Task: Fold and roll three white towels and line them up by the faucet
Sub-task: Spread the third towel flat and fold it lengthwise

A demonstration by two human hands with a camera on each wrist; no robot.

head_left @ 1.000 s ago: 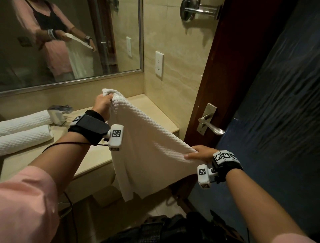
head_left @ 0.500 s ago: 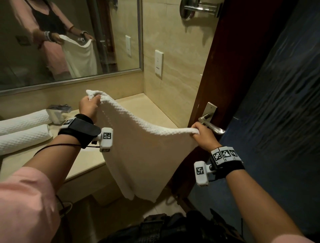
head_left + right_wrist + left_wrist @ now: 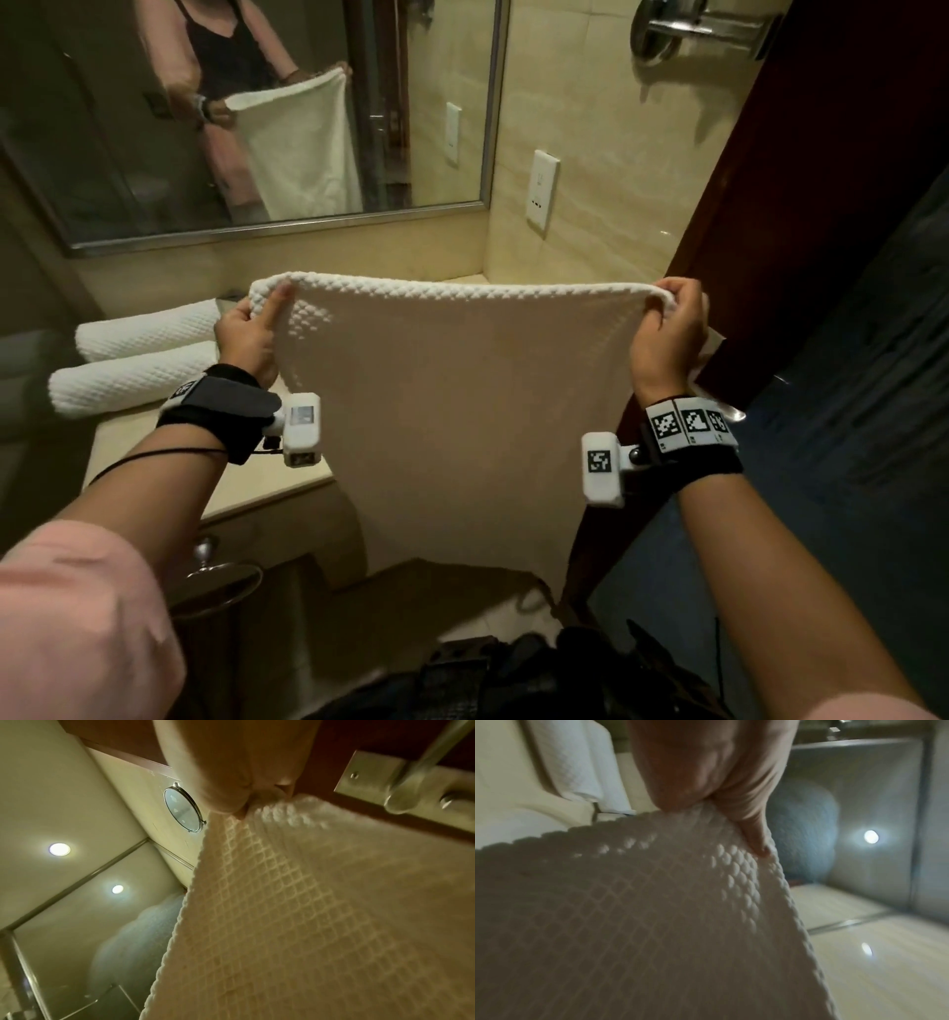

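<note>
1. White waffle-weave towel (image 3: pixel 452 411) hangs spread in the air in front of the counter (image 3: pixel 169 462), top edge level and taut between both hands.
2. Left hand (image 3: pixel 249 336) pinches the towel's upper left corner; thumb lies on the near face, fingers behind the cloth. The left wrist view confirms the thumb pressed on the weave at the edge.
3. Right hand (image 3: pixel 667 336) grips the upper right corner, fingers curled over the top edge, just beside the dark wooden door (image 3: pixel 821 180).
4. Two rolled towels (image 3: pixel 138 360) lie side by side on the counter, left of the left hand, under the mirror (image 3: pixel 257 128).
5. Mirror shows the towel hanging full length.
</note>
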